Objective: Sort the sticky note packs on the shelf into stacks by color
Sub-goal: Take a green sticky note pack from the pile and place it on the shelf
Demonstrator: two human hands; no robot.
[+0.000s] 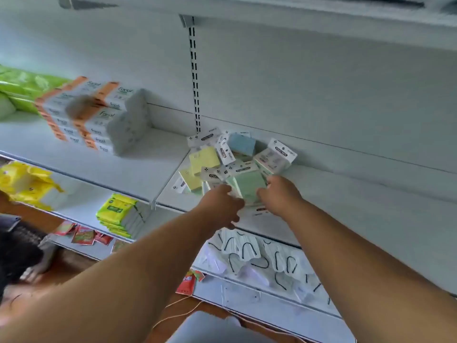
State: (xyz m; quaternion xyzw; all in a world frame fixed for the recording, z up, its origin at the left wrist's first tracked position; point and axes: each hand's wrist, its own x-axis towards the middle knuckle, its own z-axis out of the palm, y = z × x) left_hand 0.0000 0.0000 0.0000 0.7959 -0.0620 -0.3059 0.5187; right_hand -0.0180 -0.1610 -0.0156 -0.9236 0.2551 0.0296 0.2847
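Observation:
A jumbled pile of sticky note packs lies on the white shelf (346,194). Yellow packs (204,158) sit at the pile's left, a blue pack (241,143) at the back, a pinkish pack (274,157) at the right. A green pack (248,185) lies at the front. My left hand (221,203) grips the green pack's left side and my right hand (279,194) grips its right side. Both sets of fingertips are hidden behind the hands.
Stacked facial tissue packs (99,115) stand at the left on the same shelf, green bags (22,87) beyond them. Lower shelves hold yellow packs (118,214), red sachets (84,236) and white face masks (259,256). Another person's dark hair (17,253) shows at lower left.

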